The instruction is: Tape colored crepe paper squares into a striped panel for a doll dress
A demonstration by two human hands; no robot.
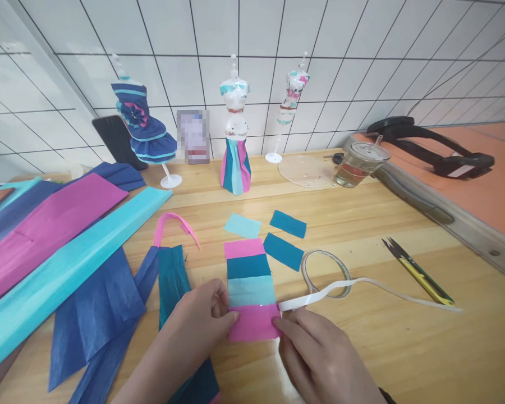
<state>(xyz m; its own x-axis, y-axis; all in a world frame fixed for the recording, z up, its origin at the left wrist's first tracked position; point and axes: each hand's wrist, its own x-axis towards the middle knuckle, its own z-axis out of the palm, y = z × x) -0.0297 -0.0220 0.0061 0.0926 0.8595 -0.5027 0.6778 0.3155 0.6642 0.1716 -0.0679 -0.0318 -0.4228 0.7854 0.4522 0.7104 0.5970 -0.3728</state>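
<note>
A striped panel of crepe paper in pink, teal and light blue lies on the table in front of me. My left hand pinches its left edge at the nearest pink stripe. At the right edge of that stripe, my right hand grips the paper between thumb and finger. A white tape strip runs from the panel's right edge, past a ring-shaped tape roll. Beyond the panel lie a light blue piece and two teal pieces, one farther and one nearer.
Crepe paper sheets and a dark teal strip cover the left. Thread snips lie right. Along the back stand a dressed mini mannequin, two others, a phone and a lidded cup.
</note>
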